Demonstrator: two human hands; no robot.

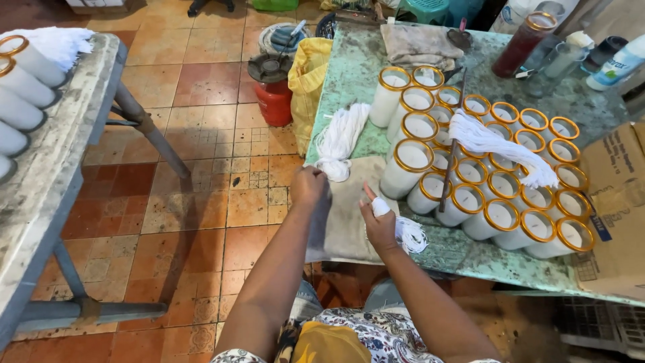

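Under right-hand fingers (380, 218): white wicks (410, 235)

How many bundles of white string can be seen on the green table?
3: one bundle left of the jars, one lying across the jar tops, one by the right hand. Others may be hidden.

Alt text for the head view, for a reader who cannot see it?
Two bare hands work white wick string over a grey cloth at a green table's edge. Beside them stand gold-rimmed glass candles filled with white wax.
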